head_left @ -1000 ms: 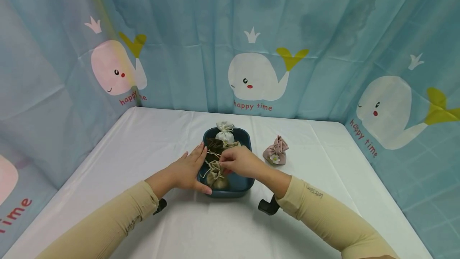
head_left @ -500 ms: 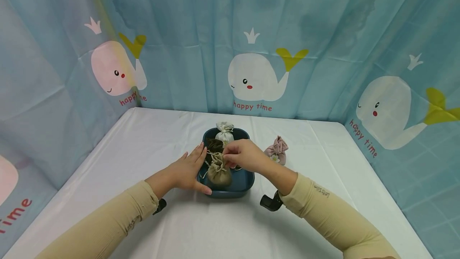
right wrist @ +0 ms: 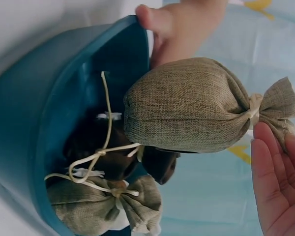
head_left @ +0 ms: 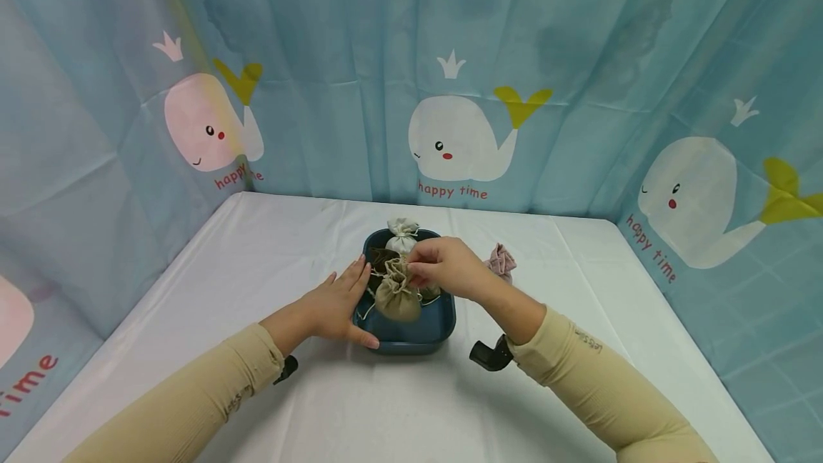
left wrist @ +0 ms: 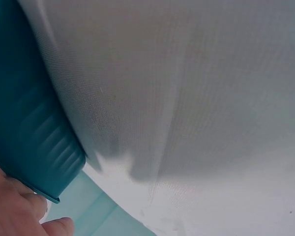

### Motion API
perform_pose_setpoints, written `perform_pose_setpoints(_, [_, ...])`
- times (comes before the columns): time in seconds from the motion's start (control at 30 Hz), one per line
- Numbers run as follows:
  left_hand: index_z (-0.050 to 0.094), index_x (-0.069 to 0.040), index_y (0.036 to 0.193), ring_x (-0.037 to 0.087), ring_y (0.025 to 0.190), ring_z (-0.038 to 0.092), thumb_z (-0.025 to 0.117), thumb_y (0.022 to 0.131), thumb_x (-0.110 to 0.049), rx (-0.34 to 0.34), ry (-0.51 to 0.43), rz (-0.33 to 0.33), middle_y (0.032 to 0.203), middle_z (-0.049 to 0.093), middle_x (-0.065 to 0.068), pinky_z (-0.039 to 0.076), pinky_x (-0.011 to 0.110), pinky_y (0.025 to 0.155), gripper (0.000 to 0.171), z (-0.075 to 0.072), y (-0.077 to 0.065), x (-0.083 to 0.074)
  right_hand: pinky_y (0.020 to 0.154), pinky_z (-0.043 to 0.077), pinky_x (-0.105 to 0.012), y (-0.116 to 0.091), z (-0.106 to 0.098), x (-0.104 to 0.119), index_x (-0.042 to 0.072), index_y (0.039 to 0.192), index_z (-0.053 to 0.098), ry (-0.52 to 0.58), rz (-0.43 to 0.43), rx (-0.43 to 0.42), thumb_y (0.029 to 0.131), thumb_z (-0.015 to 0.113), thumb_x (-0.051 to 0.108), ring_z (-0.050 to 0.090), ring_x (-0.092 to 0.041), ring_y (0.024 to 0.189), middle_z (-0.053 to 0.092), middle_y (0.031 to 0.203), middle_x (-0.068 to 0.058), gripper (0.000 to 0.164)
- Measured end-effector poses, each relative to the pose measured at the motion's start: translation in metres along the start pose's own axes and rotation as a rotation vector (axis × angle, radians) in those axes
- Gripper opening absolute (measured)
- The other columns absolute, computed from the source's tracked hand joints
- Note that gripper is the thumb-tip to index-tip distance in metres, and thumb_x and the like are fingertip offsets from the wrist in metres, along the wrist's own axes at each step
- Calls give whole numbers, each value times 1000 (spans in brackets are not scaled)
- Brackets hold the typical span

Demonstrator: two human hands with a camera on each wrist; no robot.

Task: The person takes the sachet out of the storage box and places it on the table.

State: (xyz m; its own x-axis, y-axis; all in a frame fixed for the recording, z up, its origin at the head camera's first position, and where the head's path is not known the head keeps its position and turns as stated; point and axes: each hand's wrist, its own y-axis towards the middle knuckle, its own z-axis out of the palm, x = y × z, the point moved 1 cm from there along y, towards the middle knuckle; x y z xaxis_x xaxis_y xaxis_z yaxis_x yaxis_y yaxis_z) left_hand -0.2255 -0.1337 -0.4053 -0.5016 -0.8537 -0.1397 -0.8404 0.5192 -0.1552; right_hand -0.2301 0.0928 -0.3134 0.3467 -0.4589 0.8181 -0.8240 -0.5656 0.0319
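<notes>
My right hand (head_left: pixel 450 268) pinches the gathered top of an olive-brown drawstring pouch (right wrist: pixel 187 105), which hangs over the dark blue bin (head_left: pixel 411 347). Its cream cord dangles below in the right wrist view. With fingers straight, my left hand (head_left: pixel 333 306) rests against the bin's left rim, thumb at the near corner. Inside the bin sit a white pouch (head_left: pixel 402 236) at the far end, a dark brown pouch (head_left: pixel 382 259) at the left, and another olive pouch (right wrist: pixel 83 204), partly hidden behind my right hand in the head view.
A pink pouch (head_left: pixel 501 261) stands on the white-clothed table (head_left: pixel 308 406) right of the bin, partly covered by my right forearm. A light blue curtain (head_left: pixel 334 134) with whale prints surrounds the table's back and sides.
My right hand has lifted the olive-brown pouch from the bin's near left part, up and slightly away to the right. The left hand has stayed at the rim.
</notes>
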Motion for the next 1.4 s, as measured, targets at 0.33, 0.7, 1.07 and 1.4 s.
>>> perform_pose_setpoints(0.33, [-3,-5,147,25,140,-4,46,56,-88,7,-6,11,152,-13,12,14,54,107,132,1,0,0,69,54,-31,-9,-14,1,6,90,68,54,-2,-35,90,57,10,66,-19,75,67,82,-5,11])
perform_pose_setpoints(0.7, [-3,-6,147,26,140,-4,46,56,-88,6,-3,7,152,-12,12,14,54,107,132,0,0,0,72,53,-31,-19,-40,0,4,87,67,84,26,-122,89,60,12,67,-19,75,68,79,-8,11])
perform_pose_setpoints(1.07, [-3,-6,147,25,140,-4,44,54,-89,5,0,9,152,-12,12,14,54,107,134,0,0,1,72,53,-32,-26,-58,-3,1,89,66,62,-2,-179,90,59,11,67,-24,78,68,80,-10,13])
perform_pose_setpoints(1.4, [-4,-6,147,25,140,-4,41,53,-91,2,9,4,152,-11,12,14,54,107,134,0,0,0,72,53,-32,-35,-84,-14,-4,94,64,87,-11,-251,90,57,9,67,-20,76,67,84,-14,16])
